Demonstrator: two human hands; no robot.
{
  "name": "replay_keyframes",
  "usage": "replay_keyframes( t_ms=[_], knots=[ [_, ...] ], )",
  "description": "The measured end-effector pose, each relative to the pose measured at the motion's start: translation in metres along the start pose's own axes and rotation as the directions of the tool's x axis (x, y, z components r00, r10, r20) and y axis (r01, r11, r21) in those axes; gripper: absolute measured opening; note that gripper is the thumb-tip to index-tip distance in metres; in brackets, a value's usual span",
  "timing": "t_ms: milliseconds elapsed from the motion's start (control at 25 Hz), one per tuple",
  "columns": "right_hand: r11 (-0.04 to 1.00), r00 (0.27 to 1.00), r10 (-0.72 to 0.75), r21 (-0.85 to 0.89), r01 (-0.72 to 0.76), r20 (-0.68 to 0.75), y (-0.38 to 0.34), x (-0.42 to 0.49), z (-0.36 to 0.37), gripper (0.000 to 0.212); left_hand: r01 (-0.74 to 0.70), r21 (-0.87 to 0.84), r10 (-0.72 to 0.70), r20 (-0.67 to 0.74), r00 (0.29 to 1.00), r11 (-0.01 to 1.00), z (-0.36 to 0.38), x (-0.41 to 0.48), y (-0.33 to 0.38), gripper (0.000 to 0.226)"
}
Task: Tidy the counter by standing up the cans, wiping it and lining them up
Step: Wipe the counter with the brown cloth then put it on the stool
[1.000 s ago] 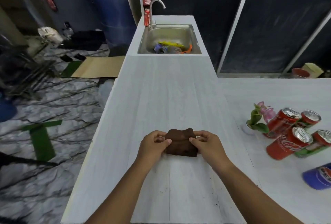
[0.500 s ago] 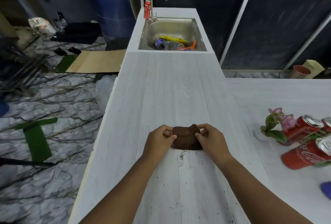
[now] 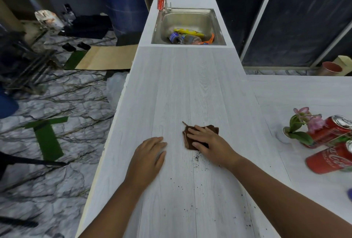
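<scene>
While dark crumbs (image 3: 197, 158) speckle the near end of the white counter (image 3: 181, 89), my left hand (image 3: 147, 156) lies flat and spread on bare surface, holding nothing, likely as a brace. Just right of it, my right hand (image 3: 207, 142) presses a brown cloth (image 3: 213, 129) down with straight fingers, poised to wipe, I judge. Further right, red cans (image 3: 327, 158) lean beside a potted flower (image 3: 302, 136); standing or lying, I cannot tell. Farthest is the sink (image 3: 190, 19). Half a second ago both hands pinched the bunched cloth; now the left has let go.
</scene>
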State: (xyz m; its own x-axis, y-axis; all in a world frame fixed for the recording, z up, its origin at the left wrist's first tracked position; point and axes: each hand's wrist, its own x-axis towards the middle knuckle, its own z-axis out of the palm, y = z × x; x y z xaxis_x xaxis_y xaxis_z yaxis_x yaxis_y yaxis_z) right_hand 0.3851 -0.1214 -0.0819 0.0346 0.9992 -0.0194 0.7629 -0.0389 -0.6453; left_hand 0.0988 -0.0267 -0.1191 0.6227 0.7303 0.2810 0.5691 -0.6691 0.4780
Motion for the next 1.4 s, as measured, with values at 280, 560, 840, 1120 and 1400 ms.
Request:
replay_keyframes(
  t_ms=[280,560,840,1120,1400],
  knots=[
    [0.998,0.995,0.027,0.062,-0.021,-0.093,-0.008,-0.025,0.015,0.037,0.021,-0.023,-0.021,0.007,1.000,1.000,-0.003,-0.004,0.003,0.033],
    [0.996,0.982,0.058,0.078,-0.045,-0.182,-0.030,-0.075,0.034,0.031,0.069,-0.035,-0.068,0.044,0.997,0.997,-0.006,-0.024,0.008,0.040],
    [0.994,0.967,0.064,0.102,-0.040,-0.245,-0.046,-0.128,0.051,0.029,0.075,-0.052,-0.072,0.052,0.996,0.996,-0.010,-0.040,0.014,0.041],
    [0.990,0.980,0.097,0.120,-0.077,-0.173,-0.052,-0.144,0.048,0.031,0.080,-0.056,-0.077,0.056,0.995,0.995,-0.011,-0.059,0.017,0.043],
    [0.993,0.992,-0.056,-0.111,0.043,-0.116,-0.045,-0.137,0.039,0.041,0.083,-0.055,-0.081,0.053,0.995,0.995,-0.011,-0.068,0.015,0.044]
  ],
)
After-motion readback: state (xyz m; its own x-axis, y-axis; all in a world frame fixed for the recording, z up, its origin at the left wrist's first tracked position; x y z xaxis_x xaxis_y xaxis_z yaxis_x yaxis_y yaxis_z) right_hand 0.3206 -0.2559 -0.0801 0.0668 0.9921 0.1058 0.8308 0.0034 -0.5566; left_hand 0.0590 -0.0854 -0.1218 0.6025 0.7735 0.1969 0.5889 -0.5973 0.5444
